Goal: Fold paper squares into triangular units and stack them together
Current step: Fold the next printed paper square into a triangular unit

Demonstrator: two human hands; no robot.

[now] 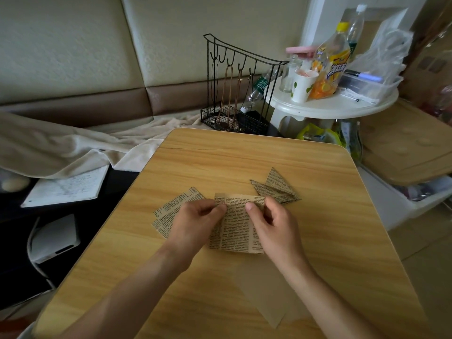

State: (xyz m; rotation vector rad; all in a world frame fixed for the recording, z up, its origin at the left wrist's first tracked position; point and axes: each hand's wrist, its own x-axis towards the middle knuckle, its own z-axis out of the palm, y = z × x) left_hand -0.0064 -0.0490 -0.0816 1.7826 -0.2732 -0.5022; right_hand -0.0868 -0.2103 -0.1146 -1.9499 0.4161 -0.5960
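A square of newsprint-patterned paper [236, 228] lies on the wooden table [244, 155] in front of me. My left hand [193, 223] pinches its upper left part, and my right hand [271, 221] pinches its upper right edge, where a strip along the top looks folded over. Left of it, partly under my left hand, lie flat newsprint squares [168, 211]. Folded triangular units [276, 187] sit stacked together just beyond my right hand.
A plain brown paper sheet [269, 297] lies near the table's front edge. Behind the table stand a black wire rack [234, 89] and a white round side table [330, 106] with bottles and a cup. A blanket and a notebook [66, 187] lie at the left.
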